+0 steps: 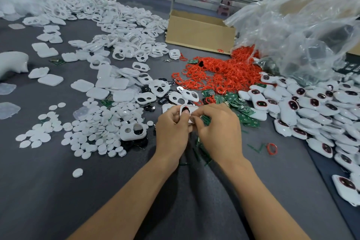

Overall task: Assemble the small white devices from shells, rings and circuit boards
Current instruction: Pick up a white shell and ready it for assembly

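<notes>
My left hand (pixel 172 129) and my right hand (pixel 217 128) meet above the grey table and together grip one small white shell (pixel 188 110) with a red ring and a dark opening. My left thumb presses on its dark opening. Fingers hide most of the shell. Just beyond lie green circuit boards (pixel 236 103), a heap of red rings (pixel 224 73) and loose white shells (pixel 159 87). Finished white devices (pixel 311 107) are piled at the right.
White round discs (pixel 97 122) spread at the left, flat white covers (pixel 101 86) behind them. A cardboard box (pixel 200 32) and clear plastic bags (pixel 303 25) stand at the back right. One red ring (pixel 272 148) lies alone at the right.
</notes>
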Demonstrator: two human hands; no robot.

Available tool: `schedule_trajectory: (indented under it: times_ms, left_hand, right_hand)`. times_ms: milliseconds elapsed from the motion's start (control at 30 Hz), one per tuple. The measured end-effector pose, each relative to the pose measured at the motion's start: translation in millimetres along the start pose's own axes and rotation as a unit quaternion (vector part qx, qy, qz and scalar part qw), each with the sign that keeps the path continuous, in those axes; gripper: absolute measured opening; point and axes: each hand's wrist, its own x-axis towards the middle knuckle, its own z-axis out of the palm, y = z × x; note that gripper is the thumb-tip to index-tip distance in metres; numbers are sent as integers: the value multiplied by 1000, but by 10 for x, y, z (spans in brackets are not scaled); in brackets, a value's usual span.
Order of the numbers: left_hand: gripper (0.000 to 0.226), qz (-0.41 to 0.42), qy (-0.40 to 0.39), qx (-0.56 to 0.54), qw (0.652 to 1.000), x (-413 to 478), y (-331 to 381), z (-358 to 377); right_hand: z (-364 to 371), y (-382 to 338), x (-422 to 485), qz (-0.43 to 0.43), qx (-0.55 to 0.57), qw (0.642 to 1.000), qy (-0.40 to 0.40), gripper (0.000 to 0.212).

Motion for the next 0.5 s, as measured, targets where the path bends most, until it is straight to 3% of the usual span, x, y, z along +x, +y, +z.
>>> schedule_trajectory:
  times_ms: [167,500]
  left_hand:
    - [21,2,7,6,1000,-6,-3,-8]
    - [25,-4,2,-18,1000,-18,39,-6]
  right_hand:
    - [12,-23,-10,-2,5,999,53,3]
    - [32,2,-21,-16,-12,1000,4,5]
